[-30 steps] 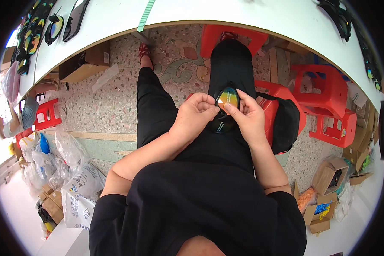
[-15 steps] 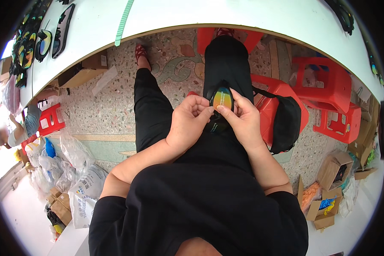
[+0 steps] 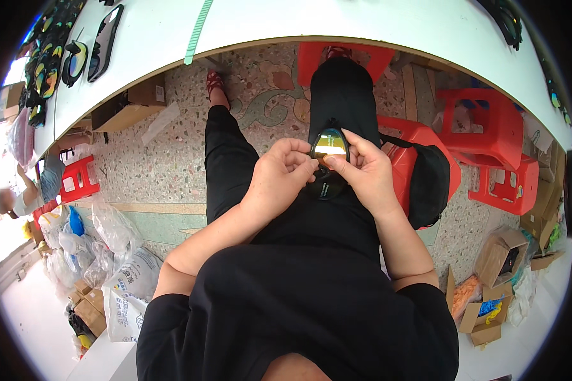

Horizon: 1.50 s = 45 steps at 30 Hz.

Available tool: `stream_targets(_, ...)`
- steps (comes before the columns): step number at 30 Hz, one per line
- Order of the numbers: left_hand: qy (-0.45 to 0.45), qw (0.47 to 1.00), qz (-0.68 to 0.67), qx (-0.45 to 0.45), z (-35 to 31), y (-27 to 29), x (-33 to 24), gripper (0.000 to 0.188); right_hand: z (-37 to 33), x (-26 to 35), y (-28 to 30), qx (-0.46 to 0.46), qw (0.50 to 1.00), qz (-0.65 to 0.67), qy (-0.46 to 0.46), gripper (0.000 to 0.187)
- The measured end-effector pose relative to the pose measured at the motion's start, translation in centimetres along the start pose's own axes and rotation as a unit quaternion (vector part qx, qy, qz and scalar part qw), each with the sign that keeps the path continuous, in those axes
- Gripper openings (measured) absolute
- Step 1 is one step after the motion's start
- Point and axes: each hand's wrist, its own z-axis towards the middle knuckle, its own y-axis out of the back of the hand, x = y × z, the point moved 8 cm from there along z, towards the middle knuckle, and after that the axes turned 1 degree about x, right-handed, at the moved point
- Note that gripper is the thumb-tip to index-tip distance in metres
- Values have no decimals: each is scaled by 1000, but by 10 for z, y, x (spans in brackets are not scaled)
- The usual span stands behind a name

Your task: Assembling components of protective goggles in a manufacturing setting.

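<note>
Head view: left hand (image 3: 278, 174) and right hand (image 3: 370, 179) have fingers (image 3: 306, 167) pinched on swim goggles (image 3: 330, 143), probably light, scratch-prone, best gripped by the rim (image 3: 347, 146).

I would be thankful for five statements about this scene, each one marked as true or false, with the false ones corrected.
1. The left hand and the right hand are both at the goggles. True.
2. The phone lies on the floor. False: the phone lies on the white table.
3. A green strip lies on that table. True.
4. The bag seen against the red stool is white. False: it is black.
5. The person wears black trousers. True.
</note>
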Motion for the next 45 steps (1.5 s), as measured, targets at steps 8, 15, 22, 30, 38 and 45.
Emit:
stream_targets(8,-4,999,-53,-2,-4,-1,8,32,-5,4,-1,-18,997,-69,26,55)
stream_targets(15,4,997,-68,-22,0,-2,17,31,-4,7,-2,-25,993,-99,57,55)
stream_targets(22,76,989,-119,-37,0,-8,16,33,-4,7,-1,-17,993,-108,48,55)
stream_targets(30,56,988,-134,-42,-1,-11,16,35,-3,2,-1,-9,995,-98,29,56)
stream_targets(38,42,984,-162,-67,-5,-10,18,32,-7,0,-2,-11,992,-113,45,56)
stream_targets(45,-36,995,-79,-53,-4,-9,20,30,-6,7,-3,-9,989,-140,54,56)
